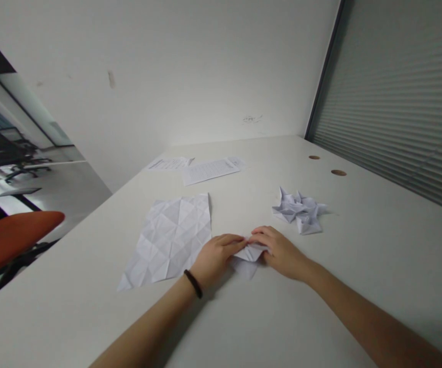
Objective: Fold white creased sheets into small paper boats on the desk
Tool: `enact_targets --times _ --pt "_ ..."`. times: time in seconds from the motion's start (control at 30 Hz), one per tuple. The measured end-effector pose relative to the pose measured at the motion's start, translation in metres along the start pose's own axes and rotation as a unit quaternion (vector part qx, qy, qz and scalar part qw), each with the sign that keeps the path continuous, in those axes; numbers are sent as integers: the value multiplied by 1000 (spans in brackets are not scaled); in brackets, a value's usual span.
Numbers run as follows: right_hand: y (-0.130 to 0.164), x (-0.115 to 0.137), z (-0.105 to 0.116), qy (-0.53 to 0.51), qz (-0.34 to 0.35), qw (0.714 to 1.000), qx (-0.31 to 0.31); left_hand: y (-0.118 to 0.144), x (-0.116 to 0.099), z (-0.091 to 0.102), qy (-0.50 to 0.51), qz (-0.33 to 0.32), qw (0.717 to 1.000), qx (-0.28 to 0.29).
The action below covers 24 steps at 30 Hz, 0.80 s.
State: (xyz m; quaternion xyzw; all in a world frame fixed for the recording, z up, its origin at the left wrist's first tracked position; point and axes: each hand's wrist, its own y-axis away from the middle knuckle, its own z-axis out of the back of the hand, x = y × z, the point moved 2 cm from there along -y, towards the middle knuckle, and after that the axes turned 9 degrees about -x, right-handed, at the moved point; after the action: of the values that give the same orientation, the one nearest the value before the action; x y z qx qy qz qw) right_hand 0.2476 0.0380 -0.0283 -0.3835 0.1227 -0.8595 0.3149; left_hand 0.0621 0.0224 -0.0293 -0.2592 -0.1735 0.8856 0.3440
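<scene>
Between my two hands a partly folded piece of white paper [250, 253] lies on the white table [301, 312]. My left hand [217, 255], with a dark band on its wrist, grips the paper's left side, fingers together. On the right side my right hand [278, 250] pinches the same paper between thumb and fingers. A creased sheet of white paper [172, 237] with a grid of folds is spread flat to the left of my left hand. Beyond my right hand sits a folded paper shape [299, 210] with several pointed corners.
Printed sheets [211, 171] lie toward the back of the table, with another printed page [167, 163] to their left. Two round holes [339, 173] pierce the tabletop at the right. An orange chair [17, 240] stands left of the table. Blinds [397, 102] cover the right side.
</scene>
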Motion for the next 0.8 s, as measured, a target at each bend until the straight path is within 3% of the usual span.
enact_targets --times 0.1,0.2,0.33,0.53,0.7,0.8 --pt "2 -2 5 31 22 999 35 2 -1 3 -15 -39 995 88" --pt "3 2 8 20 38 998 34 3 -6 9 -22 -41 992 118" --pt "3 7 8 -11 43 997 56 2 -9 10 -48 -29 993 105" --pt "1 4 8 -10 28 996 79 -3 -13 12 -71 -9 997 25" --pt "1 6 12 -8 20 996 92 -4 -18 14 -27 13 997 67" --pt "-1 8 11 -10 20 997 78 -4 -14 12 5 55 997 50"
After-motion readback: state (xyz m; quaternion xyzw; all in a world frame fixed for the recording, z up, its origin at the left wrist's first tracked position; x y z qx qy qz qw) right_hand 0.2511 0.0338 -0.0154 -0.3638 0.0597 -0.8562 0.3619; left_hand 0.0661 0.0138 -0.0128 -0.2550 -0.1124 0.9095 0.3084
